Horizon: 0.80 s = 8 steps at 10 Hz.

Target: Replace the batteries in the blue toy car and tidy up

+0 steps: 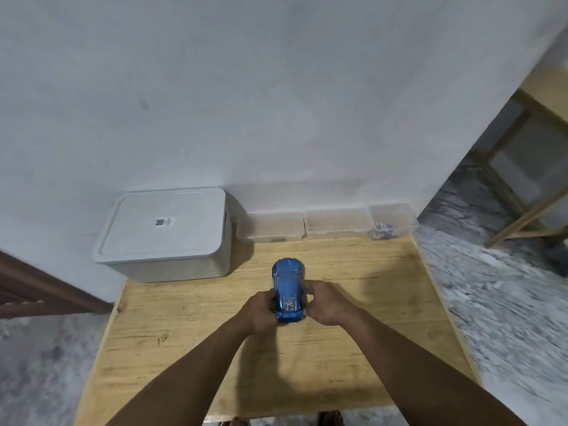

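Note:
The blue toy car [288, 282] stands roof up on the wooden table [353, 302], its nose pointing away towards the wall. My left hand [258, 312] grips its rear left side and my right hand [322, 302] grips its rear right side, fingers curled round the body. Batteries with blue labels [382, 231] lie in the rightmost clear box [392, 221] at the back of the table.
A white lidded storage bin [166, 235] sits at the back left of the table against the wall. Two more clear plastic boxes [272, 226] [338, 223] stand in a row beside it. A wooden stand [528, 179] is on the floor to the right.

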Available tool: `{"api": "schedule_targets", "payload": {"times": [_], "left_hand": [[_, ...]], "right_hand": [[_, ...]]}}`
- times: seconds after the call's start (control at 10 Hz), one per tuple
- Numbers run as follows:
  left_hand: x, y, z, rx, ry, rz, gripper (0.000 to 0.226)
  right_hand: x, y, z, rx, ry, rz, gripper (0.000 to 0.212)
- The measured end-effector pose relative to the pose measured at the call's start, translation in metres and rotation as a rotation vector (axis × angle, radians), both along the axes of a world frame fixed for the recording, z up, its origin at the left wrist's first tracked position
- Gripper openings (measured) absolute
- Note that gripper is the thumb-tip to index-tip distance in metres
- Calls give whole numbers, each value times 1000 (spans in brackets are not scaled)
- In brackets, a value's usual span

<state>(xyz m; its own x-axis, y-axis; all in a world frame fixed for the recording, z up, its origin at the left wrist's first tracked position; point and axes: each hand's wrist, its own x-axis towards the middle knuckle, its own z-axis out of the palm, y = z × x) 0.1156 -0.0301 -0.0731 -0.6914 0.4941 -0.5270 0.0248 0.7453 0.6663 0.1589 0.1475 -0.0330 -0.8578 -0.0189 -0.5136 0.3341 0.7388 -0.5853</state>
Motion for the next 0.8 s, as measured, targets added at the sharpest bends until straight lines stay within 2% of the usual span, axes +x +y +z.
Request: {"api": "schedule_targets", "payload": {"times": [0.2,0.4,0.5,0.7,0.8], "left_hand": [[-9,9,-3,36,-22,26,63],[-17,18,-3,78,-78,26,75],[-17,23,0,82,-115,34,69],[-18,21,-7,94,-88,67,82],[-18,19,-18,90,-74,84,77]], "right_hand": [[-13,6,-1,19,9,11,57],[-19,14,1,29,17,-15,56],[-21,16,5,23,27,-24,54],[-23,20,2,-22,53,-30,56],[-20,23,-5,-51,69,-62,62]]}}
